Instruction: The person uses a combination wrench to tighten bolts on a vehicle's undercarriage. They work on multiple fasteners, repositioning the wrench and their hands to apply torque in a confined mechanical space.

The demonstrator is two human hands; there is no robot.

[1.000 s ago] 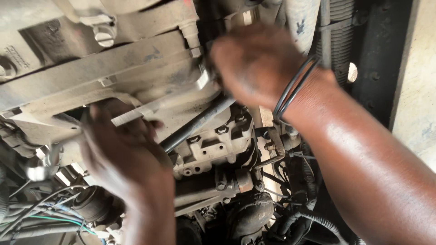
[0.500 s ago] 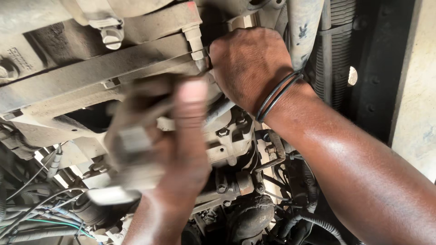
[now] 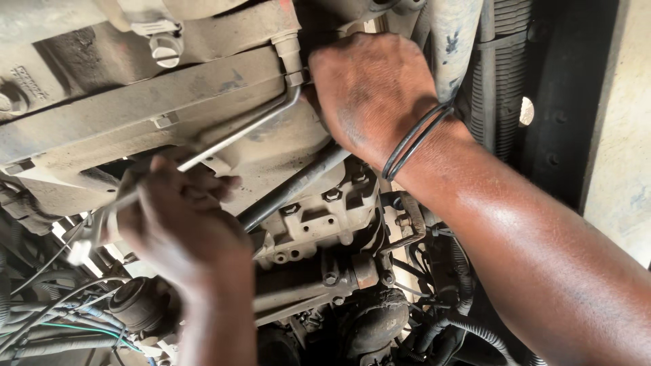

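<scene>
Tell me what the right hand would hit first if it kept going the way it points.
The right hand points up-left at the wrench head; past it, the dusty metal housing seems nearest, though depth is unclear.

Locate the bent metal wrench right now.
Head view, upper left of centre: the bent metal wrench runs diagonally from the left hand up to the fitting beside the right hand.

a dusty engine underside point(image 3: 169, 115) carries everything: a bolted grey housing point(image 3: 319, 217) and loose wiring point(image 3: 61, 325).

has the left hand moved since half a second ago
Yes. The left hand has dropped down and leftward, away from the bolted housing, now gripping the wrench handle.
</scene>
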